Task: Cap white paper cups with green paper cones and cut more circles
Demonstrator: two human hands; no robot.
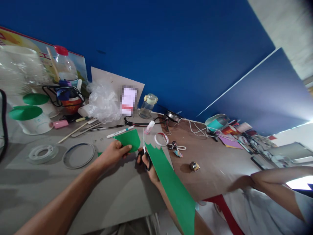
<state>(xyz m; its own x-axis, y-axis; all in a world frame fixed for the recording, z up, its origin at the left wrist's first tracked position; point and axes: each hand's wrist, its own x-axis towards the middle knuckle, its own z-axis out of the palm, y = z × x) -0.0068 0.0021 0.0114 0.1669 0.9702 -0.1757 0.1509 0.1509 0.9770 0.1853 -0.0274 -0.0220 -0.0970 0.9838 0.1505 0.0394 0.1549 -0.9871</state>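
My left hand point(116, 151) pinches a small green paper piece point(130, 137) with a rounded right edge, thumb on top. Beside it, my right hand point(151, 168) grips black-handled scissors point(144, 149), blades pointing away from me. A long green paper strip point(168, 176) with a jagged far end lies along the scissors and over my right forearm. A narrow gap shows between the small piece and the strip. Near my left wrist a green scrap point(99, 153) partly shows. A white marker point(119, 132) lies just beyond the small piece.
At left stand white cups with green paper tops point(25, 113), a tape roll point(42, 153) and a grey ring point(78, 155). A glue bottle point(149, 127), white ring point(161, 139), glass jar point(148, 106) and small round ornament point(194, 166) lie ahead and right. Another person's arm point(269, 176) rests at right.
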